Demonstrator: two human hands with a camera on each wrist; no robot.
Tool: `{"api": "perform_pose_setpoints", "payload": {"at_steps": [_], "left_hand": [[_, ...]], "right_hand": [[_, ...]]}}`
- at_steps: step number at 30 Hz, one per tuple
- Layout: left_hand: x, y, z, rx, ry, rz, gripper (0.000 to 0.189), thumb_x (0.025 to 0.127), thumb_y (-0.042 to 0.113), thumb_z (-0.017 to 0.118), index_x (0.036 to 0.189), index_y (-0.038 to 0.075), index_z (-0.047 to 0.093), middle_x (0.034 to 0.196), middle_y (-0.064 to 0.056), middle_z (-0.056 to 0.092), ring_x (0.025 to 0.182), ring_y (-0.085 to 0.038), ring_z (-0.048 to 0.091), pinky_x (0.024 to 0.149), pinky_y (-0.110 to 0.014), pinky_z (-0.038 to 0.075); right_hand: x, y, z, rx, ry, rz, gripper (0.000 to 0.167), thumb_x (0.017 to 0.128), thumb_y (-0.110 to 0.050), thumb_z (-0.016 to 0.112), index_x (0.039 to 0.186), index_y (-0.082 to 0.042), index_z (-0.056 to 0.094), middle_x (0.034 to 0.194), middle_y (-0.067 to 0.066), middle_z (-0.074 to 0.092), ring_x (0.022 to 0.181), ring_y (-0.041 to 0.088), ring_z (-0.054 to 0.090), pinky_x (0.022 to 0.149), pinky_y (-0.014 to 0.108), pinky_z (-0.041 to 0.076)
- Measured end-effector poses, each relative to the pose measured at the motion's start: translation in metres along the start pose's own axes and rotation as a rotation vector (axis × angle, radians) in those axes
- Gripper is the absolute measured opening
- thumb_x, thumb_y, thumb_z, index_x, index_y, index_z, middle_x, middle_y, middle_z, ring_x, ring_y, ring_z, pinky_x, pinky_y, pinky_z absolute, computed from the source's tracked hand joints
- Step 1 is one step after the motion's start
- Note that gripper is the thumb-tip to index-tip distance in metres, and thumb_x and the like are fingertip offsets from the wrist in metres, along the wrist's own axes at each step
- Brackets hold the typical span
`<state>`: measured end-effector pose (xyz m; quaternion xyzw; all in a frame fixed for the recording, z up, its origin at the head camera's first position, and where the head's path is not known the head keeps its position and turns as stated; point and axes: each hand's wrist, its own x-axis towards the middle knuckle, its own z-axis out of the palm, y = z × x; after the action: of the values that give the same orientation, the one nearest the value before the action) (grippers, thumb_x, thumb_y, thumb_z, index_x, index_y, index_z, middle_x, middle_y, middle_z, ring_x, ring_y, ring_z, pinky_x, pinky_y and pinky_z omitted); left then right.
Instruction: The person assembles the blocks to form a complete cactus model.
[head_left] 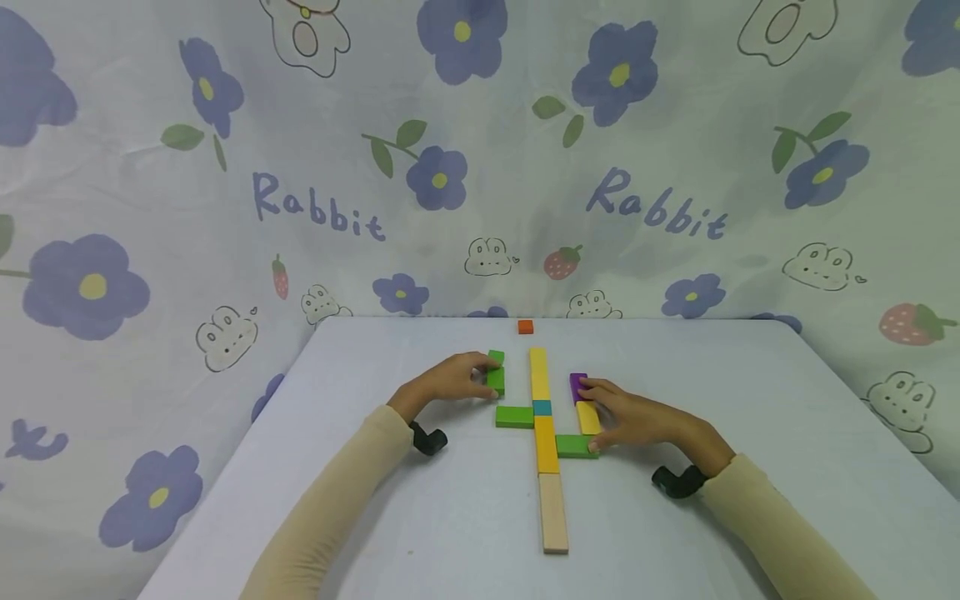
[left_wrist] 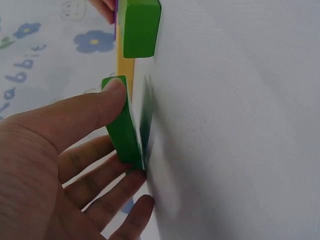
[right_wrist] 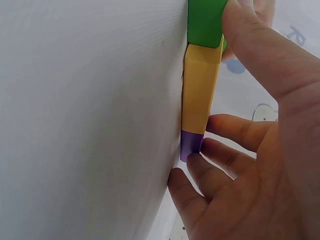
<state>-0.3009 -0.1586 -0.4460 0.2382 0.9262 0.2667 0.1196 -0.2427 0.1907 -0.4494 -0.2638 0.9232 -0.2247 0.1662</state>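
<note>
My left hand (head_left: 453, 377) pinches a green block (left_wrist: 120, 122), thumb at its near end and fingers at the far end. In the head view a finger crosses the green there, so one block or two I cannot tell. With its thumb, my right hand (head_left: 645, 418) touches the outer end of a green block (head_left: 573, 447). Its fingertips rest at a purple block (head_left: 576, 385). A short yellow block (head_left: 588, 418) lies between that purple block and the green one. Another green block (head_left: 514, 417) sticks out leftward from the central row, nearer me than my left hand.
The central row runs away from me: a plain wooden block (head_left: 553, 512), an orange-yellow block (head_left: 547, 445), a blue piece (head_left: 542, 407) and a long yellow block (head_left: 539, 372). An orange-red block (head_left: 526, 327) sits at the far edge of the white table (head_left: 450, 533), before a patterned cloth.
</note>
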Motion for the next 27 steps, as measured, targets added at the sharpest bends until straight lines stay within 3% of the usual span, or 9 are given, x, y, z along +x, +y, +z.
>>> {"api": "perform_pose_setpoints", "payload": {"at_steps": [11,27], "left_hand": [[-0.0026,-0.0015,0.003,0.02,0.006,0.043,0.062,0.083,0.043,0.08,0.137,0.02,0.06,0.131,-0.002,0.061,0.12,-0.019,0.054,0.11,-0.043,0.044],[-0.008,-0.0029,0.0082,0.007,-0.004,0.038,0.064,0.083,0.037,0.081,0.14,0.021,0.057,0.148,-0.004,0.052,0.141,-0.024,0.044,0.12,-0.044,0.034]], "right_hand": [[-0.0002,-0.0004,-0.0005,-0.022,0.003,-0.005,0.101,0.074,-0.056,0.081,0.152,-0.009,0.039,0.166,0.013,0.019,0.15,0.04,0.026,0.116,0.058,0.032],[-0.0015,-0.0031,-0.0017,-0.013,-0.002,-0.007,0.099,0.075,-0.054,0.082,0.152,-0.01,0.038,0.166,0.013,0.019,0.151,0.039,0.024,0.117,0.057,0.031]]}}
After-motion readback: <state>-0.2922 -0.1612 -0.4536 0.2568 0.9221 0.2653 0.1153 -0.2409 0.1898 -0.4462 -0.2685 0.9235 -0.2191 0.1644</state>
